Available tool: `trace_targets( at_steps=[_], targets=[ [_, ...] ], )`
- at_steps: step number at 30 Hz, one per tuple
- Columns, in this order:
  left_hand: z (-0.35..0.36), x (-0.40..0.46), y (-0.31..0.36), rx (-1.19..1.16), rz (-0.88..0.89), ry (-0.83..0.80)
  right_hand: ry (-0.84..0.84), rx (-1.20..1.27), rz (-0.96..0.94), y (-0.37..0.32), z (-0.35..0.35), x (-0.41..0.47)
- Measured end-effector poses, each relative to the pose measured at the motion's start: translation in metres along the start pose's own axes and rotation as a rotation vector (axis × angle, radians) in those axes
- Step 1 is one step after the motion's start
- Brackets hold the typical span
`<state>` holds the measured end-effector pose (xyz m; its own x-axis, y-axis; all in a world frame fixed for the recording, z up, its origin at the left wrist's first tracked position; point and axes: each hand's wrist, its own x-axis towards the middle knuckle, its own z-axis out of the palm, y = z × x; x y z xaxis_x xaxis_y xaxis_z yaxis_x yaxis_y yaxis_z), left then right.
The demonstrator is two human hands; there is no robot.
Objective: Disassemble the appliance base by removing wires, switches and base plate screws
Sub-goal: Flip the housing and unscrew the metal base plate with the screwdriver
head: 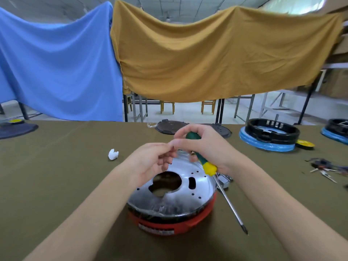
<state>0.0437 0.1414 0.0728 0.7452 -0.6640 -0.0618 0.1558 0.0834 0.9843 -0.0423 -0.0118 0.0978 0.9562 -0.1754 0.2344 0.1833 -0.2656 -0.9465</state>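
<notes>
- Olive-green cloth covered the table [56, 176], and the appliance base [172, 206] sat on it near the front edge, between the person's forearms.
- Its shiny metal base plate [188, 187] faced up, with a large irregular hole in the middle and small holes around it; the red casing showed below a black rim.
- The right hand [209, 147] was curled around the green and yellow handle of a screwdriver [207, 166], whose shaft slanted down past the right side of the base, tip toward the viewer.
- The left hand [152, 162] hovered above the plate's far edge, fingers bent, fingertips meeting the right thumb; whether it pinched anything could not be told.
- A small white scrap [113, 154] lay to the left.
- Another black base on blue wrap [271, 134] and loose wires [327, 166] lay to the right.
</notes>
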Motion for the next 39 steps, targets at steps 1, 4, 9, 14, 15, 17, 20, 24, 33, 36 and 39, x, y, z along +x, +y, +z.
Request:
trace_targets(
  at_steps=[1, 4, 9, 14, 15, 17, 20, 24, 33, 36, 39],
  targets=[
    [0.004, -0.002, 0.0, -0.028, 0.005, 0.01, -0.021, -0.06, -0.018, -0.002, 0.002, -0.007],
    [0.014, -0.01, 0.002, -0.066, 0.003, 0.004, 0.052, -0.157, -0.051, -0.003, 0.005, -0.021],
    [0.025, -0.025, 0.002, 0.004, 0.007, 0.01, 0.146, -0.202, -0.104, -0.001, 0.008, -0.039],
    [0.026, -0.035, -0.001, 0.118, 0.03, 0.005, 0.143, -0.227, -0.086, 0.003, 0.005, -0.047],
    [0.025, -0.036, -0.002, 0.172, 0.047, 0.011, 0.16, -0.2, -0.042, 0.005, 0.0, -0.047],
    [0.019, -0.036, -0.005, 0.396, 0.112, 0.078, 0.215, -0.136, 0.078, 0.013, -0.015, -0.049],
    [-0.006, -0.034, -0.011, 0.918, 0.279, 0.273, 0.285, -0.057, 0.311, 0.033, -0.044, -0.053],
    [-0.049, -0.029, -0.022, 1.061, 0.245, 0.485, 0.322, -0.066, 0.564, 0.068, -0.063, -0.062],
    [-0.079, -0.033, -0.044, 0.066, -0.029, 0.393, 0.328, -0.423, 0.675, 0.072, -0.061, -0.06],
    [-0.078, -0.036, -0.049, -0.004, 0.031, 0.319, 0.386, -0.189, 0.654, 0.061, -0.06, -0.06],
    [-0.075, -0.032, -0.053, -0.1, 0.091, 0.372, 0.467, 0.113, 0.588, 0.049, -0.062, -0.057]
  ],
)
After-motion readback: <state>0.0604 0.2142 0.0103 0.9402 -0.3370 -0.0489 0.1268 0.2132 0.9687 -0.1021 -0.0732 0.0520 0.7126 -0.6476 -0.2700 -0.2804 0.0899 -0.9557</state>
